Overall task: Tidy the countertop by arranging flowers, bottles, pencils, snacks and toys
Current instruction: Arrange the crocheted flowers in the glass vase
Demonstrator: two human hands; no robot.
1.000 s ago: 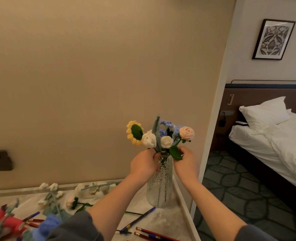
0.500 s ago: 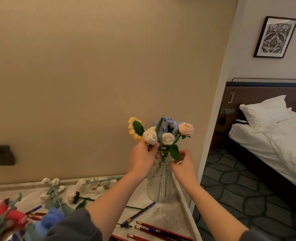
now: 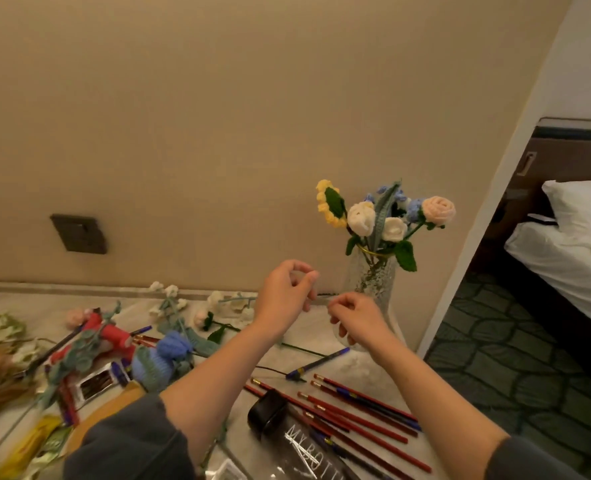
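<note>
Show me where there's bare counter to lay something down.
Bare counter lies back left, under the wall plate, plus a small patch between vase and pencils. Crowded: toys and loose flowers at left, pencils and bottle in front.

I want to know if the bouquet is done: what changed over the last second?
Both hands let go of the crocheted flowers and drew back down: the left hand, left of the glass vase, and the right hand, in front of it, are loosely curled and empty. The flowers stay in the vase, upright at the right end of the countertop; the red pencils still lie loose.
</note>
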